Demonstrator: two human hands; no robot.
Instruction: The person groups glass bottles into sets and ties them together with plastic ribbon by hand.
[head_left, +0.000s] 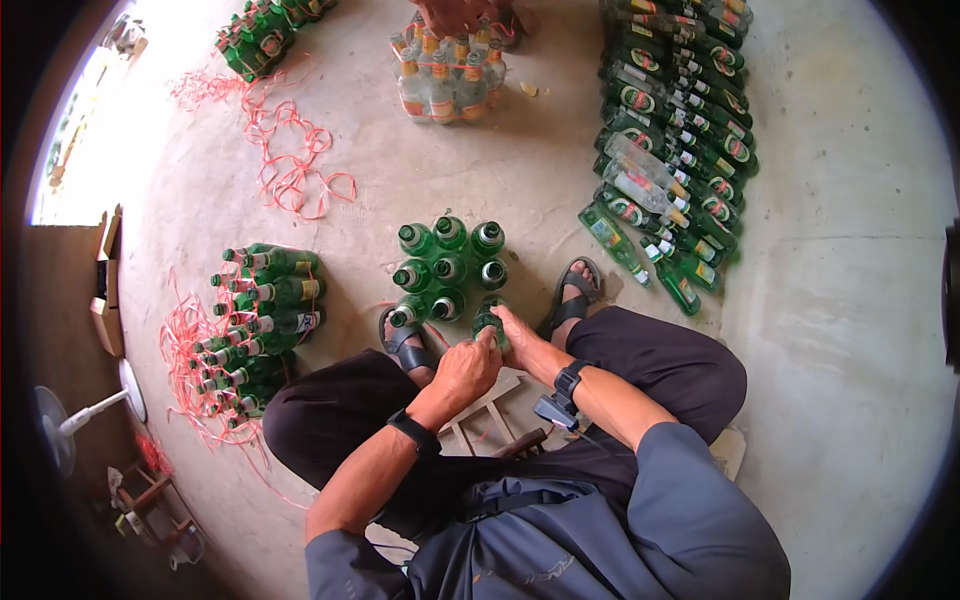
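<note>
A green glass bottle [487, 317] is held between both hands just in front of my lap. My right hand [519, 338] wraps around it from the right side. My left hand [470, 366] is closed against the bottle's near side, with fingertips pressed together there. Right beyond my hands, several green glass bottles [449, 268] stand upright in a tight cluster between my sandalled feet.
Green bottles [265, 300] lie stacked at left beside tangled pink string [190, 350]. More string [290, 160] trails across the floor. A long bottle pile [690, 130] lies at right. At the top, another person's hands [455, 15] are over tied clear bottles [442, 85].
</note>
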